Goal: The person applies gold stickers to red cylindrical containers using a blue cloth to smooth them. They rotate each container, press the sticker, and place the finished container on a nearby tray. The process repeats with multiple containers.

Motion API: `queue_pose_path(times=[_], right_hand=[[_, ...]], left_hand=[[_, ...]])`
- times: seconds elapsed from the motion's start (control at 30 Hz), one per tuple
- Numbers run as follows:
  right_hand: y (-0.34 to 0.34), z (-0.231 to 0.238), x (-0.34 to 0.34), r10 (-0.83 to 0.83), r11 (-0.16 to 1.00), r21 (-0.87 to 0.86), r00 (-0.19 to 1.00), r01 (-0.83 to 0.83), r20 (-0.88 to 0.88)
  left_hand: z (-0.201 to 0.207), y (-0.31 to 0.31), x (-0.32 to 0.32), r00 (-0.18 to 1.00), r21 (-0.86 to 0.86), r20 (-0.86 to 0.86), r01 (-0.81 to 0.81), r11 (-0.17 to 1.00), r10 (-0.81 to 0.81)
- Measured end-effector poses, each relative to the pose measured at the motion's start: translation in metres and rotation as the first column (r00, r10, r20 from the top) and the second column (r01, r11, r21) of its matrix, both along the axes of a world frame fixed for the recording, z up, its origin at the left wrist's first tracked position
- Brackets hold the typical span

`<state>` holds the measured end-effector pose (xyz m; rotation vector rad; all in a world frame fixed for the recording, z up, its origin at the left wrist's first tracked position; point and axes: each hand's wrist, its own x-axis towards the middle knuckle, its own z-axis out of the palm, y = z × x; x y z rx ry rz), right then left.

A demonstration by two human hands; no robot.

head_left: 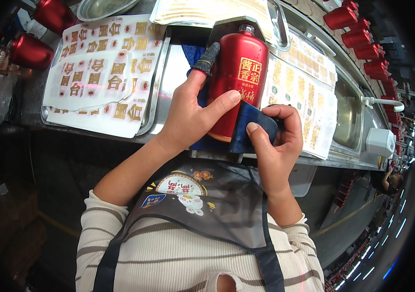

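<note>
A glossy red bottle (229,63) with a silver neck lies on its side in front of me, neck pointing away. Gold characters mark its right side. My left hand (193,104) steadies it, thumb across the body and a dark knitted cover on one finger at the left edge. Pinched between thumb and fingers of my right hand (283,134) is a flat dark blue piece (250,125), like a rubber squeegee. Its edge rests against the bottle's lower right side, below the gold marking. Blue cloth (193,54) shows beneath the bottle, which sits in a metal holder (212,36).
A metal tray (151,109) at left carries sheets of gold character transfers (100,73). More sheets (297,97) lie at right, beside a sink (348,117) with a white tap (385,103). Red bottles (32,51) stand at far left, others along a rail (356,38) at right.
</note>
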<state>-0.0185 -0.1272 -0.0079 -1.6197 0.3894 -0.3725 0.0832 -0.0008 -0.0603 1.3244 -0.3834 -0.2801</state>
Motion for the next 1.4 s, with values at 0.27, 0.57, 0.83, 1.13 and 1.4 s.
queue_pose_path(times=[0.27,0.57,0.83,1.13,1.4], right_hand=[[0.000,0.001,0.000,0.009,1.000,0.015,1.000,-0.009,-0.003],[-0.001,-0.001,-0.001,0.010,1.000,-0.004,1.000,-0.010,-0.002],[-0.001,0.000,-0.001,0.005,1.000,0.011,1.000,-0.005,-0.007],[-0.035,0.013,0.028,0.029,1.000,0.014,0.993,-0.028,-0.116],[-0.031,-0.008,0.044,0.068,0.984,-0.166,0.998,-0.070,-0.017]], left_hand=[[-0.002,0.001,0.000,1.000,0.006,-0.013,0.005,1.000,-0.005],[-0.004,0.001,0.000,1.000,0.003,-0.016,0.006,1.000,-0.006],[-0.001,0.000,0.000,0.999,0.018,-0.033,0.009,1.000,-0.008],[0.007,-0.003,0.002,0.993,0.001,-0.117,-0.002,1.000,0.002],[0.005,-0.004,0.002,0.997,0.082,-0.073,-0.030,0.996,0.036]])
